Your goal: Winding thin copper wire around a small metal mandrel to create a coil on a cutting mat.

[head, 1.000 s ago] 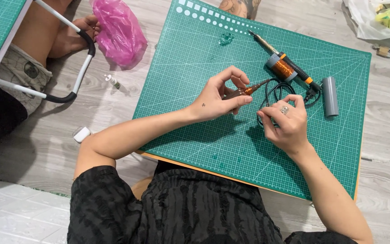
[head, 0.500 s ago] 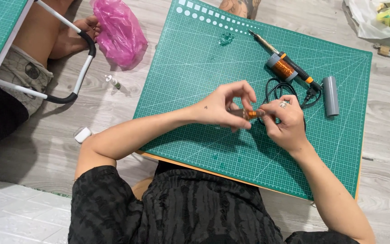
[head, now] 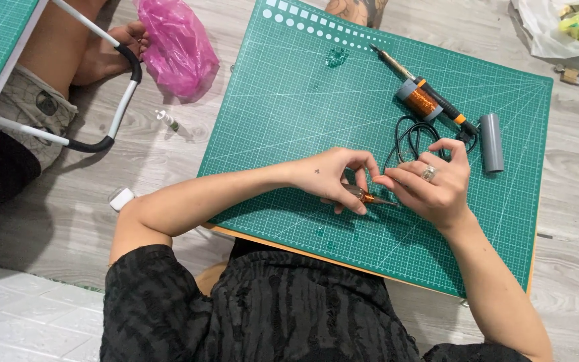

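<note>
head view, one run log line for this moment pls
left hand: grips small orange-handled tool | right hand: fingertips at tool tip | surface: green cutting mat | nearby: copper wire spool, grey tube

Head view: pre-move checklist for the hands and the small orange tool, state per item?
1. Left hand gripping the small orange-handled tool: ok.
2. Right hand fingertips meeting the tool's tip: ok.
3. What sits at the tip between the fingers: cannot tell, too small.
4. Work is over the green cutting mat, not off its edge: ok.
5. Soldering iron lies apart from both hands: ok.
6. Black cable loop runs right beside the right hand's fingers: not ok.
</note>
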